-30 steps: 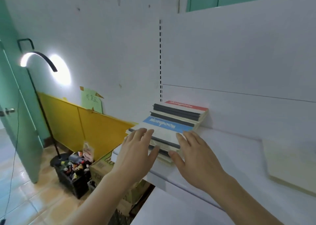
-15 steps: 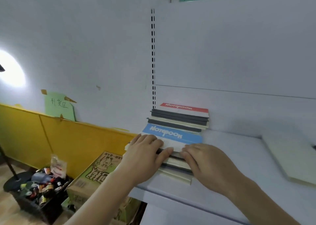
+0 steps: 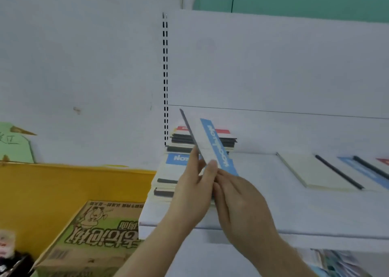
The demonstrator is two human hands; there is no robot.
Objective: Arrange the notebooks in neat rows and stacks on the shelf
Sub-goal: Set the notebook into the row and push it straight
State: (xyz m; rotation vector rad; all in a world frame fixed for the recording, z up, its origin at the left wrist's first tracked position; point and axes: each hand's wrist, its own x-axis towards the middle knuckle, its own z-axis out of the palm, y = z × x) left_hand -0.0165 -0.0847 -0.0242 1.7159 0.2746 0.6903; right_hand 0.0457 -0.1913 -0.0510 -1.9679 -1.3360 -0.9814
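- Hands meet over the left end of a white shelf, lifting a blue-banded notebook off the piles below
- Left hand pinches the notebook's lower edge, thumb on the cover and fingers behind it
- Right hand grips the same lower edge from the other side, fingers curled under the blue band
- Notebook stands tilted on edge in the air, dark spine up and to the left, its band reading "NOTEBOOK" upside down
- Front stack of notebooks lies flat on the shelf just beneath it, a blue-labelled cover on top
- Back stack, topped by a red-banded cover, sits against the rear panel behind the front one
- More notebooks lie flat in a row on the shelf, well apart to the right
- Printed cardboard box sits below the shelf's left end, in front of a yellow panel
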